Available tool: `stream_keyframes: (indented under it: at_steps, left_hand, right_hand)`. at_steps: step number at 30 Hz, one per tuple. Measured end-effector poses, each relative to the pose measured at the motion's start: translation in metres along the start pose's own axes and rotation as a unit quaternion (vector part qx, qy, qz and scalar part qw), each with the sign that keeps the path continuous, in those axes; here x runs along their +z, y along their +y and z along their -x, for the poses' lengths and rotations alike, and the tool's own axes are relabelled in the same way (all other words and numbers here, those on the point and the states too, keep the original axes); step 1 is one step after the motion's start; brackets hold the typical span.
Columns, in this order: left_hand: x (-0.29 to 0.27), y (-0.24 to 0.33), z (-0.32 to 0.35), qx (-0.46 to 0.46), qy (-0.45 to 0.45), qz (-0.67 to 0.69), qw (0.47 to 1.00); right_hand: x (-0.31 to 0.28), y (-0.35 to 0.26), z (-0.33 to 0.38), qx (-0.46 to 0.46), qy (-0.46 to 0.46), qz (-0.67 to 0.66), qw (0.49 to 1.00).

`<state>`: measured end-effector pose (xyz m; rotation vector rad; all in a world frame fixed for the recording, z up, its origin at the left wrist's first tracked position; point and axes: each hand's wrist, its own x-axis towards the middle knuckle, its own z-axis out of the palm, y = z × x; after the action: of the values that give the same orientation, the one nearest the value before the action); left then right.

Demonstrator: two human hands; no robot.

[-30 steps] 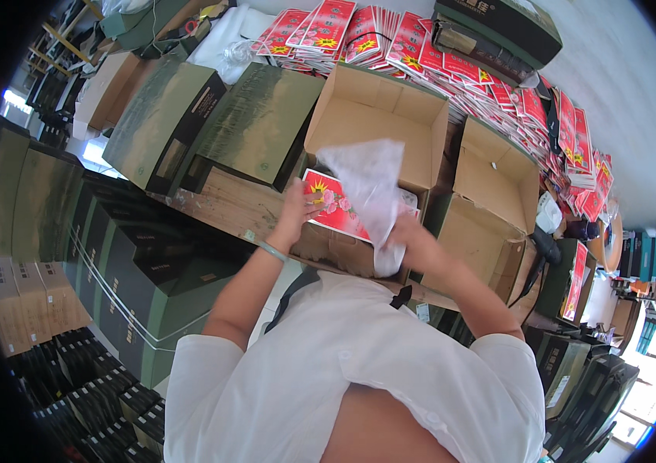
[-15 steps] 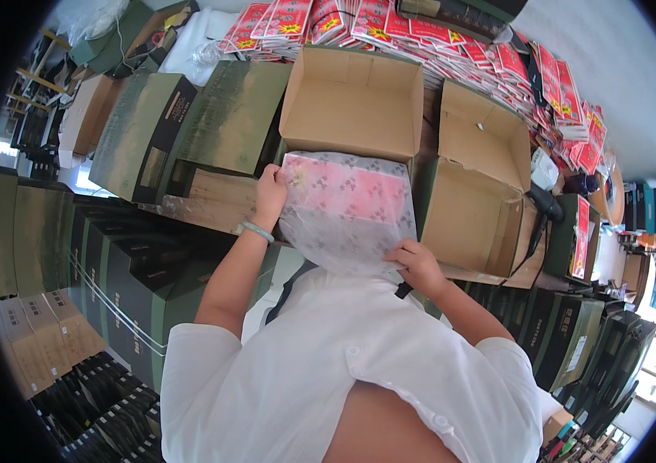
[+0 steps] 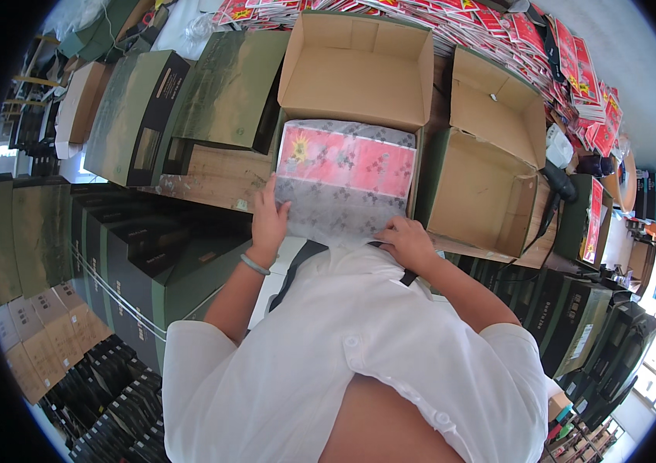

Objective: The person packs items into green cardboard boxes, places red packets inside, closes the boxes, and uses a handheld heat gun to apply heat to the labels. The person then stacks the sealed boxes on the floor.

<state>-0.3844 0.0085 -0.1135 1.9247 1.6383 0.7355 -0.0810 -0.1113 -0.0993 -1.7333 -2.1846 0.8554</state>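
Observation:
A translucent tissue sheet [image 3: 328, 204] with a dark leaf pattern lies over a red printed leaflet [image 3: 351, 163], which shows through it. Both rest in the base of an open box, whose brown lid [image 3: 355, 73] stands up behind. Along the tissue's left edge lies my left hand [image 3: 268, 220], open, fingers stretched forward. My right hand [image 3: 407, 243] has its fingers curled and closed on the tissue's near right corner, close to my shirt. The thumb side of that grip is partly hidden.
To the right stands another open box [image 3: 482, 189] with a bare brown inside. Closed green boxes [image 3: 227, 89] sit at the left. Red leaflets [image 3: 490, 38] are heaped at the back. A black hair-dryer-like tool [image 3: 559, 184] with a cord lies beyond the right box.
The left hand has let go of the tissue's upper left corner and come nearer, its fingers now stretched. The tissue lies flatter over the leaflet. The right hand has shifted slightly nearer.

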Motion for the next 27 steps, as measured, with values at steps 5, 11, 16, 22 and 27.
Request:
stream_keyframes:
  at_steps: [5,11,16,22,27]
  left_hand:
    - [-0.016,0.018,0.016,0.171,-0.070,-0.123,0.975]
    - [-0.012,0.008,0.027,0.225,-0.230,-0.121,0.939]
    - [-0.010,0.009,0.012,0.173,-0.314,-0.192,0.914]
    - [-0.007,0.008,0.012,0.219,-0.256,-0.171,0.926]
    - [-0.010,0.010,0.010,0.205,-0.267,-0.214,0.917]
  right_hand:
    - [-0.027,-0.023,-0.007,-0.013,0.023,0.014,1.000]
    - [-0.003,-0.030,-0.025,0.007,-0.077,-0.004,0.997]
    - [-0.005,-0.036,-0.031,0.061,-0.145,0.000,0.988]
    - [-0.020,-0.048,-0.035,0.111,-0.192,0.025,0.975]
    - [-0.015,-0.049,-0.035,0.138,-0.200,-0.048,0.969]
